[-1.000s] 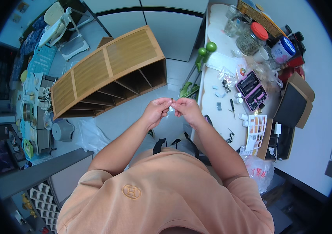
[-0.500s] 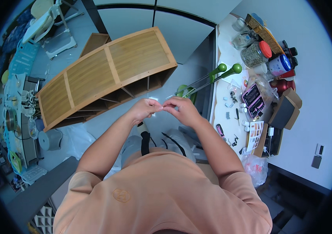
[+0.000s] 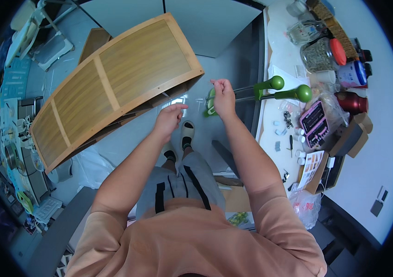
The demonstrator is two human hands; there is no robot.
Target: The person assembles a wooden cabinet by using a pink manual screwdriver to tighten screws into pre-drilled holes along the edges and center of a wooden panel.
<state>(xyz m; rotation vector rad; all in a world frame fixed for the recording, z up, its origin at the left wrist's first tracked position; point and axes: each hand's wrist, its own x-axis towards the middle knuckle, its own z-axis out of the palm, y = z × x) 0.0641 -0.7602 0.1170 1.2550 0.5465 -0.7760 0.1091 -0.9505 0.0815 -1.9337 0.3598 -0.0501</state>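
My left hand [image 3: 169,121] is held over the floor in front of a wooden shelf unit [image 3: 136,60], its fingers curled and the index finger pointing right. Whether anything sits between its thumb and fingers is too small to tell. My right hand [image 3: 224,99] is raised off the shelf's right corner, closed, with fingertips pressed together toward the left. Any small thing in that pinch cannot be made out. The shelf lies tipped over, its panelled face up and its compartments partly showing. Behind my right hand, green-handled metal rods [image 3: 285,94] reach toward the counter.
On the right, a white counter [image 3: 277,122] bears a pink tool kit [image 3: 315,121], a screwdriver [image 3: 291,142], small hardware, a red-lidded jar [image 3: 318,54] and an opened cardboard box [image 3: 351,134]. Clear plastic sheeting [image 3: 90,166] lies on the floor at left. A white high chair [image 3: 49,41] stands far left.
My hands were together at the fingertips and have now come apart, the right one rising to the right. The view has shifted, bringing my slippered feet into sight.
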